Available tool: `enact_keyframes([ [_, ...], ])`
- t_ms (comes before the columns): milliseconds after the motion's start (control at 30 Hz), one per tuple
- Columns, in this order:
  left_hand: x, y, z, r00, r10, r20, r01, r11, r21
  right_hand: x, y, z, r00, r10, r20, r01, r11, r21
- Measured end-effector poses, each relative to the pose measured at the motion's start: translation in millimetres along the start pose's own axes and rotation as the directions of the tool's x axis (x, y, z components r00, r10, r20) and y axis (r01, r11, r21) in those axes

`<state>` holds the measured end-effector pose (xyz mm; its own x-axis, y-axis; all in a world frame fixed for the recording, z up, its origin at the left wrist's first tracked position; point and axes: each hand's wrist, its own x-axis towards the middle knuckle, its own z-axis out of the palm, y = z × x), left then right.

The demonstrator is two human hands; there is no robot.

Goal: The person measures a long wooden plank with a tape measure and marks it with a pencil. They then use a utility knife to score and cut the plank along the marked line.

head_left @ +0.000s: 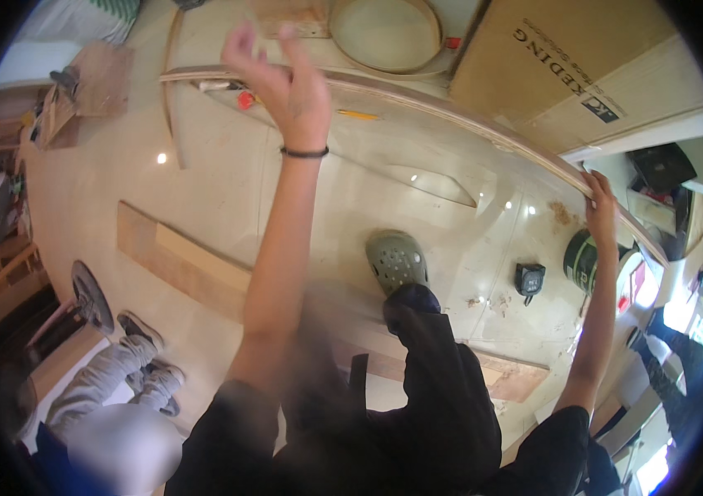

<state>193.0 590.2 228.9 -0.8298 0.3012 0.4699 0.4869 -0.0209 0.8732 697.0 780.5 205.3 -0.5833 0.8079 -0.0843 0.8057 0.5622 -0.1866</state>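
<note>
A long, thin wooden strip stretches across the far part of the view, from upper left down to the right. My right hand grips it near its right end, fingers wrapped over the edge. My left hand is raised in front of the strip's left part, fingers apart and slightly blurred, with nothing in it; whether it touches the strip I cannot tell. Close by the left hand are a small red object and a yellow pencil on the floor. A black tape measure lies nearer me, left of my right forearm.
A large cardboard box stands far right, beside a round hoop. A dark green bucket is behind my right forearm. Planks lie near my clog. People are at the lower left and right.
</note>
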Motion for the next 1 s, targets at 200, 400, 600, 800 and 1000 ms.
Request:
enact_keyframes([
  [200, -52, -74, -89, 0.618, -0.786, -0.009, 0.768, 0.606, -0.208, -20, -20, -67, 0.936, -0.267, -0.23, 0.148, 0.889, -0.433],
  [400, -36, -89, -51, 0.402, -0.756, 0.516, 0.843, 0.085, -0.532, -75, -81, -122, 0.921, -0.246, -0.304, 0.02, 0.806, -0.592],
  [600, -38, -55, -70, 0.46, -0.742, 0.487, 0.689, -0.048, -0.724, -160, -115, -140, 0.895, -0.219, -0.388, -0.047, 0.82, -0.571],
  [800, -41, 44, -171, 0.604, -0.66, 0.447, 0.596, 0.001, -0.803, -277, -128, -149, 0.875, -0.321, -0.363, 0.122, 0.871, -0.476],
  [1000, -45, 94, -211, 0.582, -0.718, 0.382, 0.618, 0.085, -0.782, -405, -178, -161, 0.896, -0.281, -0.345, 0.034, 0.817, -0.575],
])
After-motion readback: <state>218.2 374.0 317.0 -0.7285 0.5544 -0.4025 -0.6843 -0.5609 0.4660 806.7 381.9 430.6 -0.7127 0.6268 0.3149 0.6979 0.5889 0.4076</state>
